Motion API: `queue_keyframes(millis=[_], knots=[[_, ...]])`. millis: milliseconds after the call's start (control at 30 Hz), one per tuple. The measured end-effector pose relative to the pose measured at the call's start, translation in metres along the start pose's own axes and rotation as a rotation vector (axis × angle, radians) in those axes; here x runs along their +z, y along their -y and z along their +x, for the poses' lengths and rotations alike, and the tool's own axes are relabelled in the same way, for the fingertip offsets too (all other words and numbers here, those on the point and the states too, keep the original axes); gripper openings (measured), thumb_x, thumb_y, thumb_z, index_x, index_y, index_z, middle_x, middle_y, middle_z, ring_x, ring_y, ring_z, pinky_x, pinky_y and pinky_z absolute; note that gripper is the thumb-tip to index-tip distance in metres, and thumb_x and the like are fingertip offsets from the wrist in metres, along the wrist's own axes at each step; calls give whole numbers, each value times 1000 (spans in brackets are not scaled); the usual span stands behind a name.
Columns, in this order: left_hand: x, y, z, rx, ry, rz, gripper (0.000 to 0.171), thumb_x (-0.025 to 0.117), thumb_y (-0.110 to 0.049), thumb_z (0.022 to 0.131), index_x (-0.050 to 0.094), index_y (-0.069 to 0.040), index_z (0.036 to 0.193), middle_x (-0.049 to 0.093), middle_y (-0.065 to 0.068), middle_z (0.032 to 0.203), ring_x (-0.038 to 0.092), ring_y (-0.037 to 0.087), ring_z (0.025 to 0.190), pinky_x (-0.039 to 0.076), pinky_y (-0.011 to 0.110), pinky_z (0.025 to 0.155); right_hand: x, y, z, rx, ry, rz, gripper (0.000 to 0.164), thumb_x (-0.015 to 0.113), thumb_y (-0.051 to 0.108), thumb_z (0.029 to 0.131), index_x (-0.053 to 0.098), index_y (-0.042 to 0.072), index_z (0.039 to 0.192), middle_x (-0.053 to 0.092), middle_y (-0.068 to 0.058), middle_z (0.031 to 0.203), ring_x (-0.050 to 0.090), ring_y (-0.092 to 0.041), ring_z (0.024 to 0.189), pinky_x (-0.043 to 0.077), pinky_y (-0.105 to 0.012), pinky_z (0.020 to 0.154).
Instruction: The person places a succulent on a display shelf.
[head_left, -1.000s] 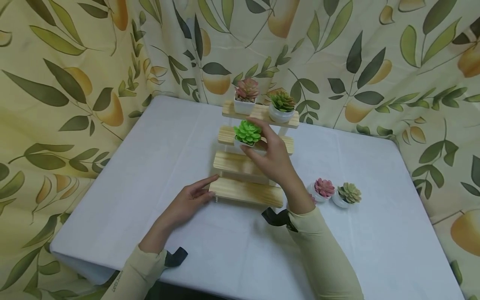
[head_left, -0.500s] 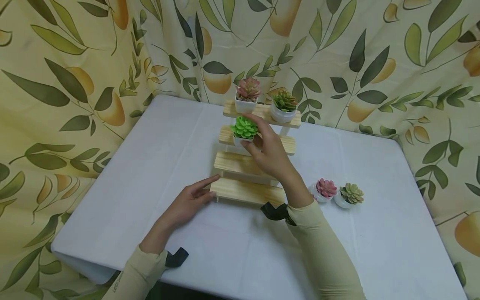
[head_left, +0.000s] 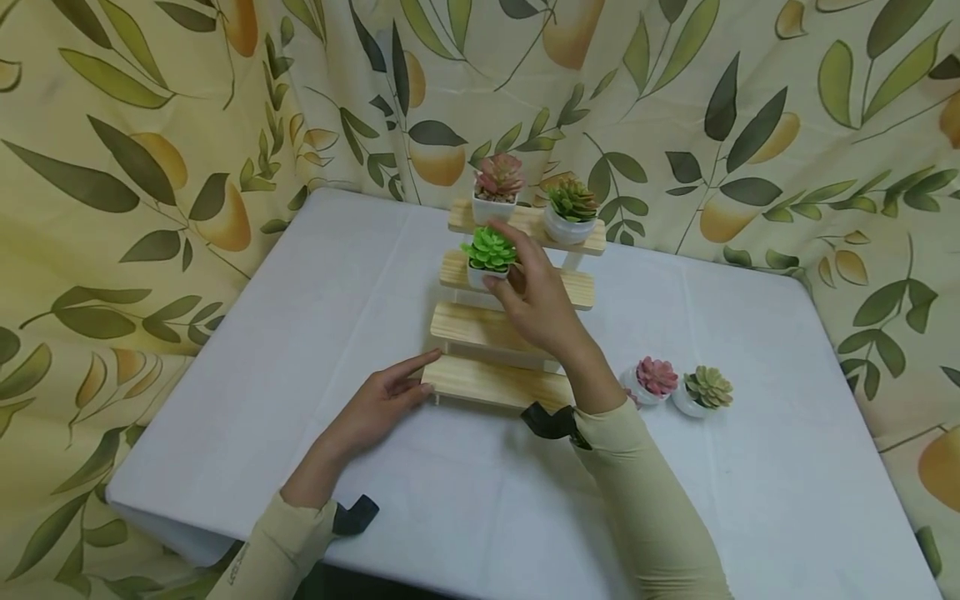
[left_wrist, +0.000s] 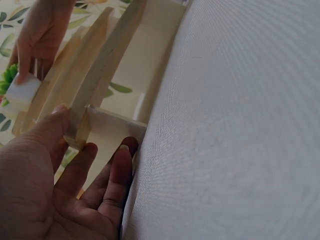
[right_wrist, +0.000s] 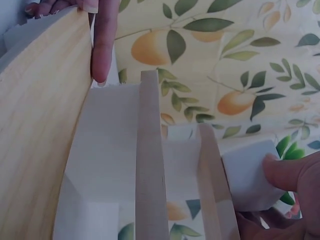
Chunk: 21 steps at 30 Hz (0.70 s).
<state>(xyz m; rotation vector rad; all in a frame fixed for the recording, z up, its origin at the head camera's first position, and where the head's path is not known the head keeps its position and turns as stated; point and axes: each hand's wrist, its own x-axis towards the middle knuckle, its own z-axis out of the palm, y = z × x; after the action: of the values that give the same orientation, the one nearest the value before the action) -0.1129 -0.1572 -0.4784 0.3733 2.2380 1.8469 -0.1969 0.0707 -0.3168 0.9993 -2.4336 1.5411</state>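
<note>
My right hand (head_left: 538,296) pinches a small white square pot holding a bright green artificial succulent (head_left: 488,248). The pot is at the left part of the second board from the top of a stepped wooden display stand (head_left: 495,382). In the right wrist view, the thumb presses the side of the white pot (right_wrist: 250,175), which touches that board. My left hand (head_left: 384,404) grips the left end of the stand's lowest board; the left wrist view has the thumb above the board (left_wrist: 95,82) and a finger beneath it.
On the top board stand a reddish succulent (head_left: 498,185) and a green-brown succulent (head_left: 572,208) in white pots. Right of the stand, a pink succulent (head_left: 656,378) and a pale green succulent (head_left: 708,388) sit on the white tablecloth (head_left: 780,483). A patterned curtain (head_left: 315,92) hangs behind.
My right hand has shifted slightly left with the green succulent, bringing its pot to the second board's left part. The pot sits more upright. My left hand keeps its hold on the stand.
</note>
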Motion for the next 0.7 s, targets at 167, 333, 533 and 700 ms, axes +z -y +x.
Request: queue_keyframes(millis=[167, 333, 533, 700], knots=[[0, 0, 0, 12, 5, 19, 51, 60, -36, 93, 44, -34, 141, 42, -17, 141, 51, 10, 118, 43, 34, 91, 1, -3, 1, -19, -3, 10, 59, 56, -6, 92, 31, 2, 144, 32, -17, 142, 42, -20, 125, 39, -40, 97], [0, -1, 0, 10, 7, 6, 50, 60, -36, 93, 45, -34, 141, 43, -16, 141, 52, 10, 116, 43, 34, 91, 2, -3, 1, -26, -15, 43, 60, 56, -8, 91, 31, 0, 144, 32, -18, 140, 43, -22, 124, 39, -39, 97], [0, -1, 0, -6, 5, -7, 50, 61, -37, 92, 45, -36, 140, 45, -15, 139, 55, 12, 111, 44, 36, 89, 3, -2, 0, 6, -17, 34, 60, 57, -5, 91, 31, 2, 145, 35, -18, 135, 40, -21, 127, 36, -36, 100], [1, 0, -1, -12, 3, -6, 50, 61, -37, 92, 45, -38, 140, 46, -14, 139, 55, 12, 110, 44, 36, 89, 3, -4, 0, 17, -20, 26, 61, 58, -4, 92, 31, 4, 146, 37, -17, 134, 39, -20, 128, 35, -35, 100]])
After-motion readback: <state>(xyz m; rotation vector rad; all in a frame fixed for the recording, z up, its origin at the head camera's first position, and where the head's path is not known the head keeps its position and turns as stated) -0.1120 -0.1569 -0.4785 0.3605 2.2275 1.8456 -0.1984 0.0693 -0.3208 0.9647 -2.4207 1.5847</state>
